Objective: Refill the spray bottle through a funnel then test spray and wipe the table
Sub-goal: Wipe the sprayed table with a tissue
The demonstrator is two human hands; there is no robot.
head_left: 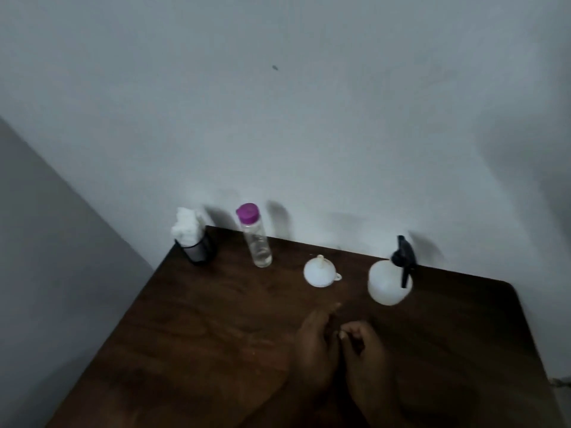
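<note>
A white spray bottle (pixel 389 281) with a black trigger head stands at the back right of the dark wooden table (pixel 200 335). Left of it a white funnel (pixel 319 271) lies mouth down with its spout up. Further left stands a clear water bottle (pixel 258 239) with a purple cap. A black holder with white tissue (pixel 191 239) sits at the back left corner. My left hand (pixel 315 341) rests on the table with fingers stretched forward, holding nothing. My right hand (pixel 364 350) lies beside it, touching it, fingers curled in and empty. Both hands are nearer to me than the objects.
A pale wall rises right behind the table's back edge. The table's left edge runs diagonally, with grey floor or wall beyond it. Its right back corner is rounded. Bare wood lies between my hands and the row of objects.
</note>
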